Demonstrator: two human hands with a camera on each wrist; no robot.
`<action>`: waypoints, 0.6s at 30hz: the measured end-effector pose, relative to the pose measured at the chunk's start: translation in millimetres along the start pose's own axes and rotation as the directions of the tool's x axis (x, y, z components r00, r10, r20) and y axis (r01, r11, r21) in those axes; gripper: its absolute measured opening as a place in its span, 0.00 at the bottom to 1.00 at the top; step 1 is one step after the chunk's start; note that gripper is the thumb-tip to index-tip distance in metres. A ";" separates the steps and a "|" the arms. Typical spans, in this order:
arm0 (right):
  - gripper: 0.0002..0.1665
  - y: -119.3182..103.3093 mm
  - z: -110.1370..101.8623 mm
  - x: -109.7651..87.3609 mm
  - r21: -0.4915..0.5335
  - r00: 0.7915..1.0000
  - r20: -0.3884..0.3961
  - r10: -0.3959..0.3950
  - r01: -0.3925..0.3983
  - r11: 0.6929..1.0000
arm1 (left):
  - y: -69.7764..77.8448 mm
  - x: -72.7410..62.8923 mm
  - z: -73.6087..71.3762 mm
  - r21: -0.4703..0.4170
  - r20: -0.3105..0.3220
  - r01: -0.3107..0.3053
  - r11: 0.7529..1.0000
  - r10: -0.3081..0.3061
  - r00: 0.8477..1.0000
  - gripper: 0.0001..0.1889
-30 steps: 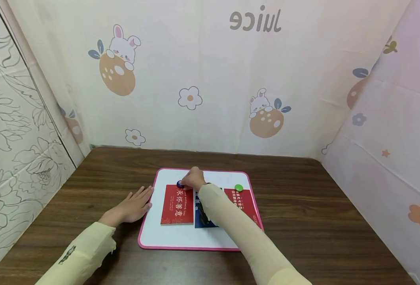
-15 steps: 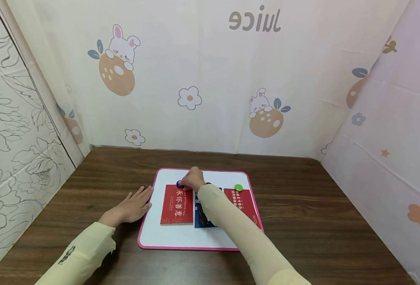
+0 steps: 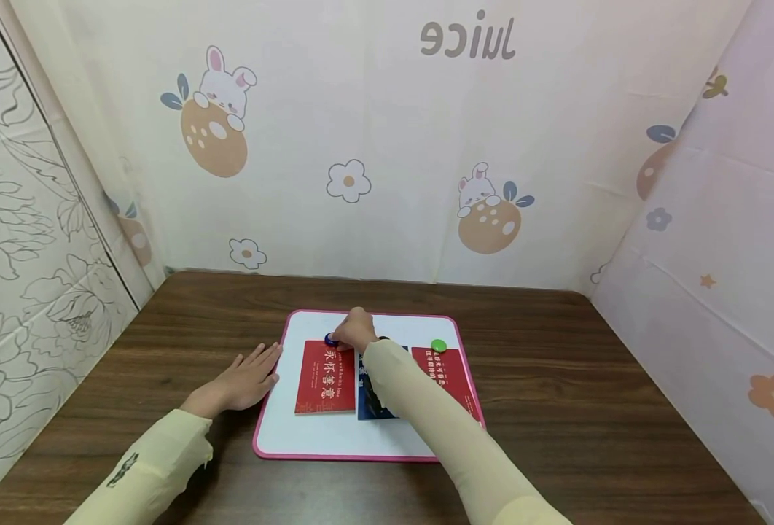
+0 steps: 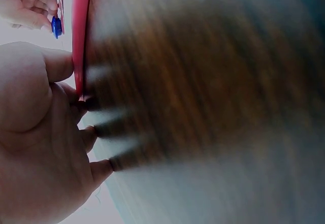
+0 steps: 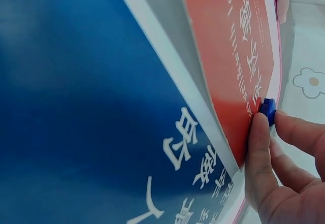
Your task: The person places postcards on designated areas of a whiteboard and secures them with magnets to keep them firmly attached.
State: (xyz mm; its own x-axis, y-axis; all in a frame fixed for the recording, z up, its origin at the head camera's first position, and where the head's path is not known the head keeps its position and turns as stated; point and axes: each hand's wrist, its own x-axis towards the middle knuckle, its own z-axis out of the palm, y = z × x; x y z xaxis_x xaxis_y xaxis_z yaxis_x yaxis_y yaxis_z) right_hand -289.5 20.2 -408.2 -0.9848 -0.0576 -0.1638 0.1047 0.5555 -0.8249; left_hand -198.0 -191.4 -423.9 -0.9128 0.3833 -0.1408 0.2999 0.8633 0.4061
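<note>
A whiteboard (image 3: pixel 315 439) with a pink rim lies on the table. In the head view my right hand (image 3: pixel 358 330) is over its far edge, thumb and index finger pinching a blue magnet (image 5: pixel 269 112) at the top of the left red card (image 3: pixel 313 379). Beside that card is a dark blue card (image 3: pixel 369 410), partly covered by my right sleeve. Another red card (image 3: pixel 455 370) lies at the right, with a green magnet (image 3: pixel 439 345) at its top edge. My left hand (image 3: pixel 244 380) rests with straight fingers along the board's left rim (image 4: pixel 81 36), its thumb against it.
The dark wooden table (image 3: pixel 577 379) extends around the board on all sides. A printed curtain (image 3: pixel 413 117) hangs behind its back edge, and more patterned fabric (image 3: pixel 708 262) stands along the right side.
</note>
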 end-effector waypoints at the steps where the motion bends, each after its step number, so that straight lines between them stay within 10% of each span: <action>1: 0.11 -0.3 -0.4 -0.6 0.000 1.000 0.002 -0.001 0.001 1.000 | 0.3 -0.1 -0.2 -0.001 0.001 0.001 1.000 -0.001 1.000 0.32; 18: 0.11 5.3 -20.3 -6.6 0.038 0.997 0.070 -0.025 0.023 0.999 | 1.2 -0.2 1.5 -0.012 0.005 0.025 1.000 -0.025 1.000 0.32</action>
State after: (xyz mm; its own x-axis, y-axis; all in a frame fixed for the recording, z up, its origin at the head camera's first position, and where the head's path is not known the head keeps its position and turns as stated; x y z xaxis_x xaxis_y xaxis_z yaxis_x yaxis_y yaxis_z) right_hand -285.2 40.4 -400.5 -0.9749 -0.1301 -0.1805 0.0874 0.5224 -0.8482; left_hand -197.0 -189.9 -424.8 -0.9185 0.3635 -0.1557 0.2736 0.8685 0.4134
